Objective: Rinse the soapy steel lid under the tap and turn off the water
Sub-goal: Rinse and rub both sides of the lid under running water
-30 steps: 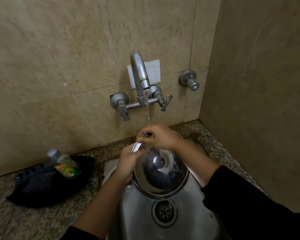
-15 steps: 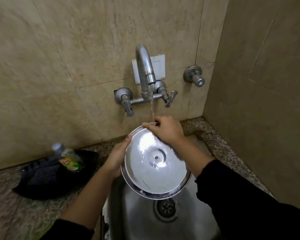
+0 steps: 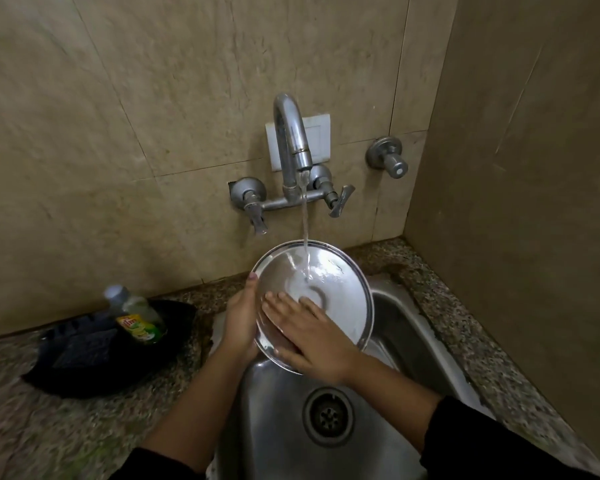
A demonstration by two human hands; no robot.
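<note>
A round steel lid (image 3: 340, 292) is held tilted over the sink, its inner face turned up toward me. Water runs from the curved tap (image 3: 291, 143) in a thin stream (image 3: 305, 233) and lands on the lid's upper middle. My left hand (image 3: 241, 320) grips the lid's left rim, thumb over the edge. My right hand (image 3: 309, 336) lies flat with fingers spread on the lid's lower left surface. The tap has two lever handles, a left handle (image 3: 257, 216) and a right handle (image 3: 340, 200).
The steel sink (image 3: 406, 327) has a round drain (image 3: 328, 415) below the lid. A dish soap bottle (image 3: 137, 315) lies in a black tray (image 3: 94, 372) on the granite counter at left. A separate wall valve (image 3: 390, 161) sits right of the tap; a side wall stands close on the right.
The lid has risen further under the stream. My right hand moved from the lid's top rim down onto its lower left face, now flat and spread.
</note>
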